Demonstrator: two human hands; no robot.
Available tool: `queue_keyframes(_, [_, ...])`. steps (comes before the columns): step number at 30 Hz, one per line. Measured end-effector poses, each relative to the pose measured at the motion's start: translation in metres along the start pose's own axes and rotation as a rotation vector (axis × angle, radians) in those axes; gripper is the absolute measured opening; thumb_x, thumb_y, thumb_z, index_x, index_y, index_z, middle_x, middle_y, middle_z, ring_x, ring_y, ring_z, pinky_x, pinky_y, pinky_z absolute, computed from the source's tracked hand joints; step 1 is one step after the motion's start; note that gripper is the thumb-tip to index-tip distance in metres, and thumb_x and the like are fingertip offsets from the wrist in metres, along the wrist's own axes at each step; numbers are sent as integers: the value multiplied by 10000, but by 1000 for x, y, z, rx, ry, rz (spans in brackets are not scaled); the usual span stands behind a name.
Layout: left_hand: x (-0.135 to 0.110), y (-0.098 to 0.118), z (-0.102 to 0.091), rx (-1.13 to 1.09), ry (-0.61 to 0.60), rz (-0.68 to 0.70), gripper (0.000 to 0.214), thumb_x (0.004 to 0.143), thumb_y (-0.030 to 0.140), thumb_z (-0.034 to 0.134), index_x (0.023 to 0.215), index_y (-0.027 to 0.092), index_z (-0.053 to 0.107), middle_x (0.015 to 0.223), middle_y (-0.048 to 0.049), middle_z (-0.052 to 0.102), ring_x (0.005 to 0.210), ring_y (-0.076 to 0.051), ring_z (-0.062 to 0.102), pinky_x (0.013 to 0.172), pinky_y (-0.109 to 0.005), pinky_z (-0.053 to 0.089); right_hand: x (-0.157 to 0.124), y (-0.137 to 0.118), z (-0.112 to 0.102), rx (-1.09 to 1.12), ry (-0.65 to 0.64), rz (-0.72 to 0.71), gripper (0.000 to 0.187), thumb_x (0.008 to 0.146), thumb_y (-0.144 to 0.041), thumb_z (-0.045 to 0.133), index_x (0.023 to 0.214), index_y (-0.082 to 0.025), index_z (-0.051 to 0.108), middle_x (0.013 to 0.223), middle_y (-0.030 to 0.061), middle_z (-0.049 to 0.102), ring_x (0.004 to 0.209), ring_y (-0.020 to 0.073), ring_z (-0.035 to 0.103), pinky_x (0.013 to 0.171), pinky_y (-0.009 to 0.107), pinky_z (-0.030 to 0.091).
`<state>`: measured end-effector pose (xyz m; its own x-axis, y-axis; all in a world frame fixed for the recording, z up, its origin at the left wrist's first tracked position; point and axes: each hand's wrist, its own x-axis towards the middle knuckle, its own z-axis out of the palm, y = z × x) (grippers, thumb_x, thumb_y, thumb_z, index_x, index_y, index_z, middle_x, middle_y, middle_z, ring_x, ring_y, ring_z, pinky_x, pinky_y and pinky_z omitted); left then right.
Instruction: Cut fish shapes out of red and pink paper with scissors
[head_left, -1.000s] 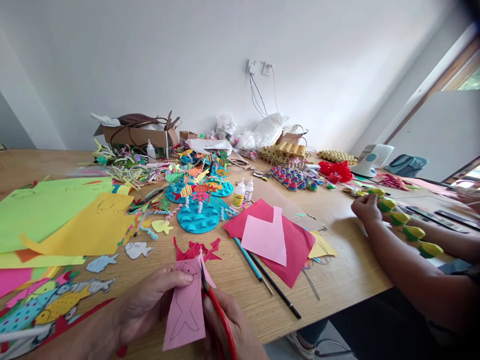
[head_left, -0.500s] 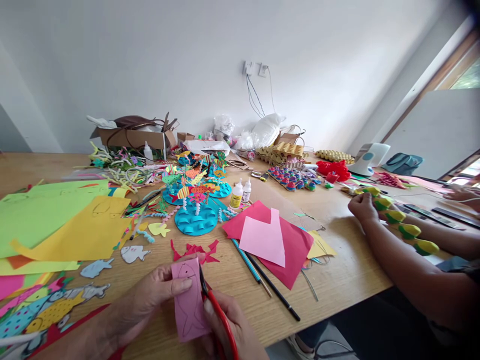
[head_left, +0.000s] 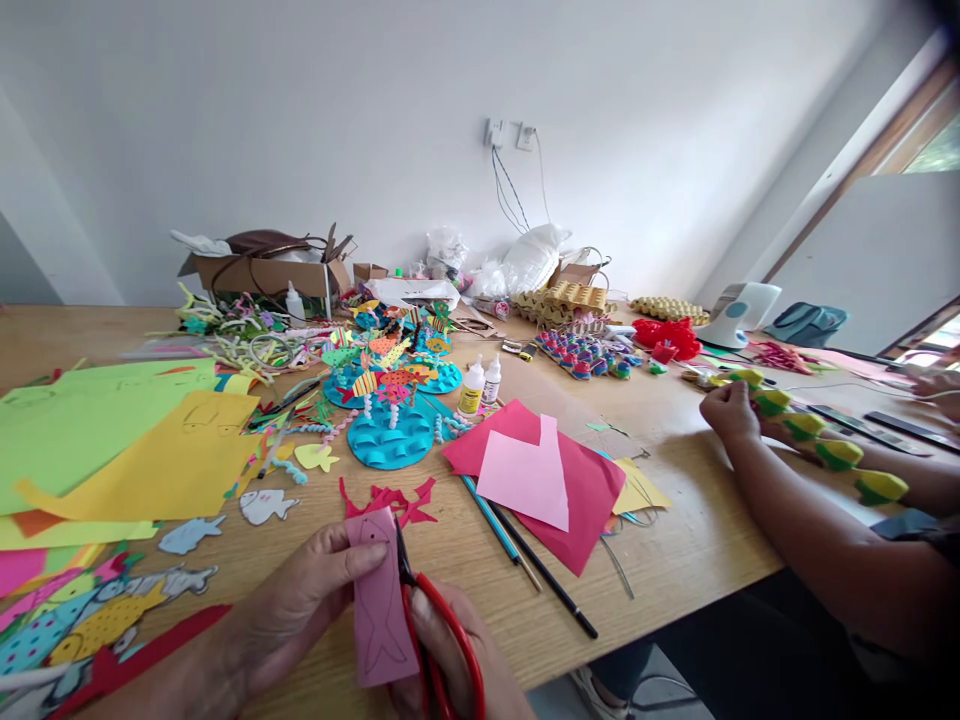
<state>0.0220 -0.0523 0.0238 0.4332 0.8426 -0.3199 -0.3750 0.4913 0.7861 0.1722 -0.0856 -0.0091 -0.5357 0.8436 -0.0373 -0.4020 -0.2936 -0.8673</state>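
As the red scissors [head_left: 409, 574] spread wider in the clasping right hand [head_left: 497, 672], left hand [head_left: 307, 580] pinches pink paper [head_left: 379, 620]; cutting seems mid-stroke.

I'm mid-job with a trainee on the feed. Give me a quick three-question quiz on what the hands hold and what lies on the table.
1. Short answer: which hand holds the red-handled scissors?
2. Multiple choice: the drawing on the pink paper being held shows
A) a star
B) a fish
C) a house
3. True or false: the pale pink sheet on the table lies on top of a red sheet.

Key:
1. The right hand; the left hand pinches the pink paper.
2. B
3. True
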Motion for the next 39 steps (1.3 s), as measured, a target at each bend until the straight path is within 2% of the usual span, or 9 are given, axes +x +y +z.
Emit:
queue_keyframes(3, [-1, -1, 1, -3, 10, 6, 80, 712, 239, 713, 716, 161, 696, 667, -3, 693, 627, -129, 583, 624, -226, 452, 2, 0, 0, -11, -27, -26, 496, 765, -638, 495, 568, -182, 509, 426, -42, 421, 331, 67, 348, 333, 189, 257])
queue_keyframes(7, [-1, -1, 4, 26, -3, -33, 96, 724, 249, 701, 754, 158, 689, 672, -12, 692, 634, -134, 582, 636, -232, 443, 1, 0, 2, -28, 8, -55, 497, 781, -633, 472, 580, -182, 524, 425, -41, 427, 330, 71, 354, 334, 191, 275])
queue_keyframes(14, [5, -3, 8, 14, -42, -46, 84, 759, 241, 666, 745, 158, 671, 666, -5, 679, 620, -118, 569, 624, -219, 431, -3, 2, 6, -49, 85, -140, 590, 849, -582, 396, 411, -188, 419, 341, -43, 357, 296, 63, 308, 329, 208, 224])
queue_keyframes(24, [8, -1, 19, 48, -88, -94, 71, 764, 228, 651, 777, 164, 678, 709, -27, 708, 650, -144, 609, 631, -238, 458, -3, 9, -5, -70, 156, -81, 598, 831, -637, 360, 441, -194, 458, 324, -37, 370, 292, 77, 317, 347, 226, 231])
queue_keyframes(27, [11, -2, 20, 116, -95, -113, 104, 774, 246, 631, 750, 148, 658, 692, -48, 704, 625, -158, 614, 614, -254, 460, -3, 7, -6, -56, 221, -82, 591, 798, -666, 391, 452, -189, 442, 308, -49, 356, 265, 62, 288, 325, 216, 206])
queue_keyframes(31, [24, -7, 22, 156, -126, -96, 181, 783, 294, 604, 726, 124, 634, 655, -68, 686, 594, -177, 608, 604, -292, 469, -9, -4, -13, -7, 356, -86, 508, 783, -645, 450, 603, -171, 485, 363, -73, 377, 282, 50, 300, 321, 178, 217])
queue_keyframes(33, [33, -9, 26, 207, -106, -52, 180, 768, 300, 612, 723, 127, 630, 659, -62, 684, 602, -175, 605, 614, -294, 469, -14, -11, -19, -88, 420, -120, 484, 793, -626, 460, 660, -162, 497, 404, -68, 404, 319, 55, 337, 344, 170, 254])
queue_keyframes(36, [49, -11, 33, 331, -100, 16, 203, 737, 327, 630, 740, 126, 656, 685, -70, 694, 644, -206, 617, 648, -324, 471, -22, -22, -29, -259, 503, -179, 471, 801, -612, 464, 642, -169, 460, 451, -52, 424, 386, 69, 381, 384, 176, 295])
queue_keyframes(39, [62, -7, 40, 426, -93, 78, 171, 667, 301, 697, 657, 130, 692, 700, -79, 699, 766, -265, 625, 716, -340, 455, -27, -30, -35, -339, 550, -205, 451, 818, -599, 445, 667, -174, 458, 458, -49, 431, 401, 79, 388, 397, 186, 297])
